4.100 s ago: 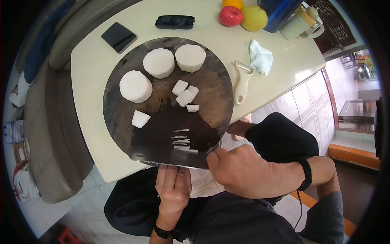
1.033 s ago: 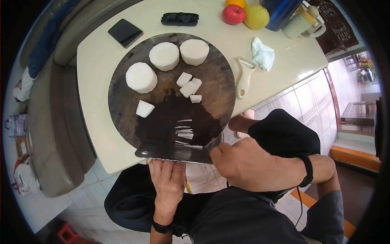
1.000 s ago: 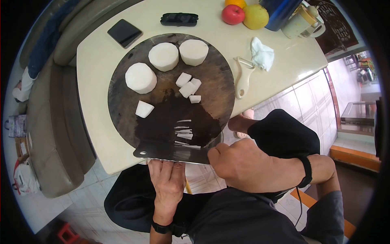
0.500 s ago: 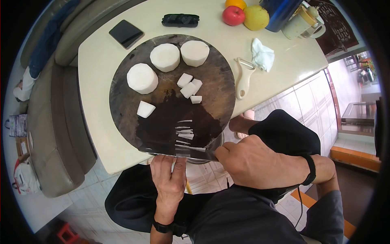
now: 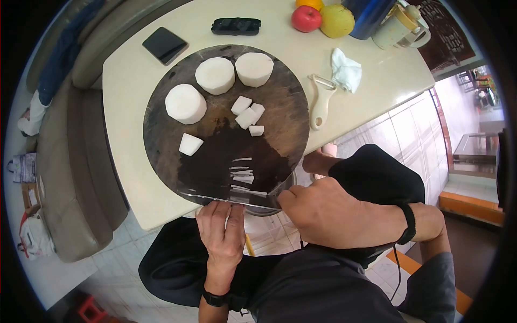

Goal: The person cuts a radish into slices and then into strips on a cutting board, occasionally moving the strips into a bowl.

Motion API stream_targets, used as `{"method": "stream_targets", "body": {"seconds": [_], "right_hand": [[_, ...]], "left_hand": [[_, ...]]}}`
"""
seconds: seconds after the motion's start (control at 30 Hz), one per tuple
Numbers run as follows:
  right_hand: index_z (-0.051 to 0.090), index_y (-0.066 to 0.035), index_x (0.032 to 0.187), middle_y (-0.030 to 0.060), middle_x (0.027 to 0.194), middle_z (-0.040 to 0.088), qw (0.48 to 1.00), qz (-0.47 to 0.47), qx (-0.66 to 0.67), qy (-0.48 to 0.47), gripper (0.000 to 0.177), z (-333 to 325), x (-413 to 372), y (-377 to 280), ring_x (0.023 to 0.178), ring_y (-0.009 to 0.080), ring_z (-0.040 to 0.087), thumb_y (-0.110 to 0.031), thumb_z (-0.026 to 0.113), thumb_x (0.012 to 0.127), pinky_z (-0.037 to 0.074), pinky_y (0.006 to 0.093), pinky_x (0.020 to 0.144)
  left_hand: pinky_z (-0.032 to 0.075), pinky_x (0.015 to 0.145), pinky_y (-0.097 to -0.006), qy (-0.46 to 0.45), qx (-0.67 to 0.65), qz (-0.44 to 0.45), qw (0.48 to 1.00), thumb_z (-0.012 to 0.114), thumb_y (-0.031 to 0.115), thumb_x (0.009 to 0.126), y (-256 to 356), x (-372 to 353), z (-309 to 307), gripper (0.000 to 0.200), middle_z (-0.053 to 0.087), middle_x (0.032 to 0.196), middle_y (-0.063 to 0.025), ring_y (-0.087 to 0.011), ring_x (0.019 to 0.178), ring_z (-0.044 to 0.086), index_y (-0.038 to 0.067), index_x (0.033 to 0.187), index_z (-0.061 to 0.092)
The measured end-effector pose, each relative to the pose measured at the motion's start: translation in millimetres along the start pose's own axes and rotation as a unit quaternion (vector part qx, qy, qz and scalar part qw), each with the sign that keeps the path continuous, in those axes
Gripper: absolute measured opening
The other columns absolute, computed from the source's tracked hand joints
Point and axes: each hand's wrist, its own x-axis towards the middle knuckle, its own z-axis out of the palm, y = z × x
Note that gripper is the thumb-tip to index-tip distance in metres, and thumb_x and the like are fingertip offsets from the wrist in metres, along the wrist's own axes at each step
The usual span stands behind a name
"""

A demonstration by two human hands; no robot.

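Observation:
A knife lies along the near edge of the round cutting board, with my right hand closed around its handle. Just behind the blade, the bent fingers of my left hand press together on a piece of white radish, mostly hidden. Thin radish strips lie on the wet dark part of the board beyond the blade. Farther up are several small radish chunks, with a single chunk to the left. Three thick peeled radish rounds stand at the far side.
Right of the board are a peeler and a crumpled white tissue. A phone, a black case, fruit, a blue bottle and a jug stand farther back. A metal bowl shows under the board's near edge.
The view has shifted slightly. My right hand and the knife have moved a little left and forward, and my left fingers sit closer to the blade. The radish pieces on the board look unchanged.

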Motion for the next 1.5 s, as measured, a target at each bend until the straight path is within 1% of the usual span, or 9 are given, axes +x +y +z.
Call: {"method": "stream_targets", "body": {"seconds": [0.17,0.3,0.47,0.53,0.8,1.0,1.07,1.27,1.5], "right_hand": [[0.056,0.007,0.081,0.0199,0.07,0.063,0.999,0.016,0.038,-0.004,0.02,-5.7,-7.6,-6.3,0.061,0.0341,0.066,-0.001,0.065,0.064,0.051,0.0409,0.052],[0.056,0.006,0.079,0.0206,0.07,0.063,0.999,0.029,0.024,-0.01,0.02,-1.3,-9.2,-8.0,0.061,0.0342,0.066,-0.002,0.066,0.064,0.05,0.0412,0.051],[0.056,0.006,0.079,0.0176,0.068,0.06,1.0,0.021,0.003,-0.011,0.021,-2.8,-8.1,-12.4,0.057,0.0315,0.064,-0.003,0.067,0.064,0.05,0.0389,0.049],[0.056,0.006,0.079,0.0169,0.068,0.059,1.0,0.022,-0.002,-0.015,0.021,-1.2,-8.7,-13.5,0.057,0.031,0.063,-0.003,0.067,0.064,0.05,0.0384,0.049],[0.055,0.008,0.08,0.0176,0.07,0.058,0.998,0.03,0.014,-0.048,0.022,-10.9,-8.6,-11.1,0.057,0.0322,0.063,-0.002,0.066,0.064,0.049,0.0392,0.048],[0.055,0.008,0.08,0.0187,0.07,0.058,0.999,0.017,0.017,-0.037,0.021,-10.6,-5.1,-6.7,0.058,0.0331,0.063,-0.001,0.066,0.064,0.049,0.0398,0.049],[0.055,0.008,0.08,0.0201,0.071,0.06,0.998,0.001,0.031,-0.056,0.022,-11.3,-0.1,-7.3,0.06,0.0328,0.065,-0.002,0.066,0.064,0.049,0.0392,0.049],[0.056,0.006,0.082,0.021,0.073,0.063,0.999,0.035,0.027,-0.017,0.023,0.5,-0.3,-7.3,0.065,0.0345,0.066,-0.001,0.067,0.063,0.051,0.0412,0.055],[0.055,0.006,0.082,0.0205,0.074,0.063,0.998,0.034,0.056,-0.023,0.023,-6.8,-7.2,-7.2,0.066,0.0365,0.066,-0.001,0.067,0.064,0.051,0.0427,0.057]], "left_hand": [[0.048,0.083,-0.0442,0.001,-0.001,0.009,1.0,0.077,-0.005,0.065,-1.0,-0.5,-0.8,0.025,0.063,0.097,-0.0155,-0.0357,0.093,0.06,-0.003,0.089,0.068],[0.048,0.082,-0.0445,0.0,-0.006,0.011,1.0,0.075,-0.006,0.065,-1.4,-1.2,-0.2,0.025,0.063,0.097,-0.0164,-0.037,0.092,0.06,-0.004,0.088,0.067],[0.047,0.079,-0.0446,-0.013,-0.012,0.001,1.0,0.073,-0.008,0.064,-0.3,0.5,-2.9,0.028,0.061,0.1,-0.0172,-0.0376,0.089,0.058,-0.004,0.091,0.067],[0.046,0.077,-0.045,-0.021,0.003,-0.007,1.0,0.071,-0.005,0.067,1.0,0.6,-3.2,0.022,0.062,0.099,-0.0158,-0.0349,0.092,0.06,-0.001,0.088,0.067],[0.046,0.077,-0.0461,-0.026,-0.012,-0.012,1.0,0.07,-0.004,0.067,-0.1,-0.2,-3.4,0.018,0.06,0.097,-0.0158,-0.0354,0.092,0.059,0.0,0.083,0.065],[0.046,0.077,-0.0458,-0.031,-0.014,-0.014,0.999,0.069,-0.004,0.067,0.0,1.4,-4.3,0.019,0.06,0.097,-0.0156,-0.0343,0.09,0.059,0.0,0.085,0.065],[0.046,0.077,-0.0454,-0.029,-0.012,-0.008,0.999,0.069,-0.004,0.068,0.3,0.9,-3.3,0.019,0.061,0.097,-0.0156,-0.0338,0.09,0.059,0.0,0.086,0.066],[0.048,0.078,-0.0431,-0.003,0.005,0.001,1.0,0.072,-0.005,0.067,1.4,0.6,-1.9,0.023,0.061,0.094,-0.0134,-0.0324,0.091,0.06,-0.001,0.089,0.068],[0.049,0.077,-0.0425,0.017,-0.003,0.002,1.0,0.075,-0.004,0.065,0.6,0.5,-0.2,0.023,0.062,0.09,-0.0122,-0.0316,0.088,0.061,-0.002,0.087,0.069]]}}
